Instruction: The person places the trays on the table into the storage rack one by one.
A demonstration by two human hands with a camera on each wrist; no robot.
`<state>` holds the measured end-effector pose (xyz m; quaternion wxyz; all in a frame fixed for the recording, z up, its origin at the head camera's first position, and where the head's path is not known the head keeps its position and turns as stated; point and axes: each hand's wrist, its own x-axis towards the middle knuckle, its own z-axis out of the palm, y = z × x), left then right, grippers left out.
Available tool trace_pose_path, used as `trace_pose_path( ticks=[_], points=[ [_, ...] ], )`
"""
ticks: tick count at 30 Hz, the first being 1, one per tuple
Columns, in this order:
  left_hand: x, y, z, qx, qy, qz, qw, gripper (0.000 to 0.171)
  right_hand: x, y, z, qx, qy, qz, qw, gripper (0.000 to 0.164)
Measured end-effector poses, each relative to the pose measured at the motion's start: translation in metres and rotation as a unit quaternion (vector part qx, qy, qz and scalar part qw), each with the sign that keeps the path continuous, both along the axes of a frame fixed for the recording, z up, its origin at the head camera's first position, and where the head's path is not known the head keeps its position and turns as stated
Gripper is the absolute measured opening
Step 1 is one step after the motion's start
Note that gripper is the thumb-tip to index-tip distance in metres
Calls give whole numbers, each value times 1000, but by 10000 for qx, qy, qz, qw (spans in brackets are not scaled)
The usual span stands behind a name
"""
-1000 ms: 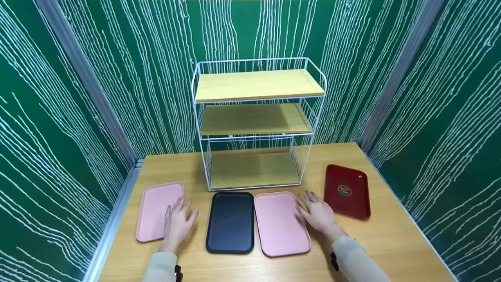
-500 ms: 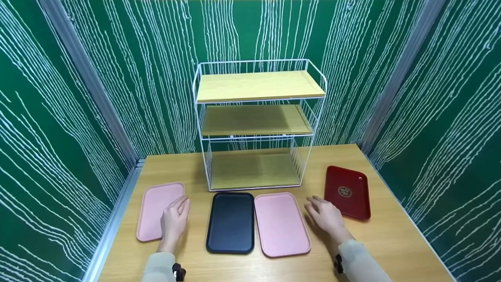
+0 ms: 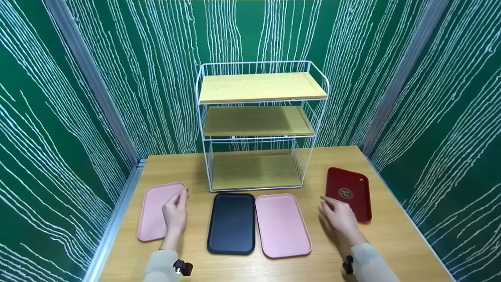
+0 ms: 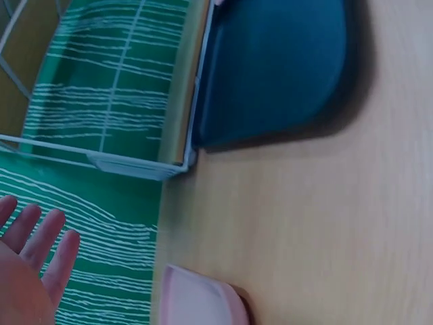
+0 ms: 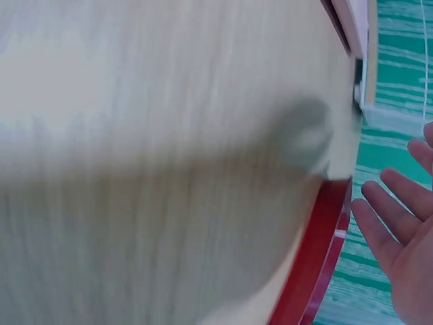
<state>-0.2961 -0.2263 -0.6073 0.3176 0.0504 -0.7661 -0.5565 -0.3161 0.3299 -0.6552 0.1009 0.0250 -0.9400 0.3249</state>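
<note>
My left hand (image 3: 175,213) is over the right side of the left pink tray (image 3: 152,215); I cannot tell whether it touches. In the left wrist view the left hand's fingers (image 4: 42,237) are extended and hold nothing. My right hand (image 3: 339,216) is at the near left side of the dark red tray (image 3: 358,192), which bears a round gold emblem. The right wrist view shows its fingers (image 5: 382,210) extended, with nothing in them. Between the hands, a black tray (image 3: 231,223) and a second pink tray (image 3: 283,225) lie side by side on the wooden table.
A white wire rack (image 3: 203,156) with three wooden shelves stands at the back of the table (image 3: 235,270), just behind the black and second pink trays. Green panels (image 3: 164,78) with white drip lines enclose the back and sides, joined by grey metal posts (image 3: 92,74).
My right hand has moved rightward, from the second pink tray's right edge to the red tray. The left hand has turned, its fingers drawn together. The trays have stayed in place.
</note>
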Motion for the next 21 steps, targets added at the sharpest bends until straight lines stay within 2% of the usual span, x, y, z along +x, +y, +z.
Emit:
trace_pose_path(
  ticks=[3,6,9,12,17,21],
  points=[
    [-1,7,14,522,-90,-234,9983,26,2,10,4,-111,-65,-172,9998,42],
    [-4,14,30,801,-65,-304,9963,27,4,21,7,-215,-81,-225,9995,42],
    [-8,22,47,1010,141,-391,9940,26,6,32,11,-347,-104,-300,9989,43],
    [-11,30,63,1206,393,-618,9900,24,7,45,13,-446,-134,-448,9979,43],
    [-15,41,87,1156,682,-799,9877,21,9,62,18,-709,-501,-719,9936,47],
    [-25,50,109,941,821,-873,9883,25,10,75,22,-834,-781,-893,9894,51]
  ],
)
